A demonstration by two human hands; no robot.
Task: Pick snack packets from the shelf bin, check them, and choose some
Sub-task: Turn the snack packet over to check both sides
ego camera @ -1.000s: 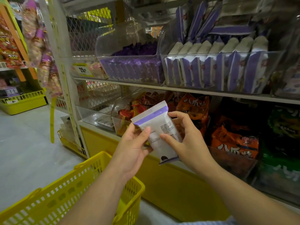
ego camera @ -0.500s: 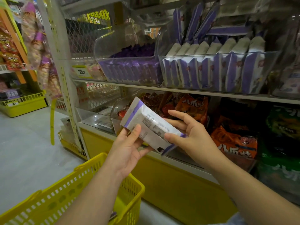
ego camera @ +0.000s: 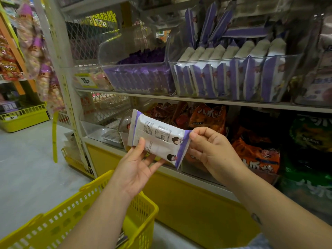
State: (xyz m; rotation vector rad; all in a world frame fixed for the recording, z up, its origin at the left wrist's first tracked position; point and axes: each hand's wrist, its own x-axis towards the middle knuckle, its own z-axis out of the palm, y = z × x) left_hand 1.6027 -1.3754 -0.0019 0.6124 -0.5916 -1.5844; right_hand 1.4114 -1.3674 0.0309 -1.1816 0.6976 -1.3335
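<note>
Holds the packet [ego camera: 156, 139] out in front of the lower shelf [ego camera: 107, 147], well below the clear bin [ego camera: 233, 58] of matching white-and-purple packets and above the far corner of the yellow basket [ego camera: 59, 223]. Has swung it over the last second from standing nearly on end, purple strip up, to lying almost level, long side running left to right, with the printed back and its small table turned up toward the eye. Supports it from beneath with the left hand [ego camera: 136, 169], fingers under the lower edge and thumb laid on the white face near the left end. Pinches the crimped purple right end with the right hand [ego camera: 212, 151], thumb and forefinger closed on the seal, where a second ago looser fingers lay along the packet's side. Reads as the checking step, with the print squared up for reading, though too fine to make out here. Leaves the choosing undone: neither dropped into the basket nor put back in the bin. Judging by the puffed, slack wrap, calls for only a light hold; could slip or crease if carried by the seal alone. Stands clear of the orange bags [ego camera: 258, 155] behind the right hand, and of the second bin [ego camera: 133, 64] of darker purple packs up to the left.
</note>
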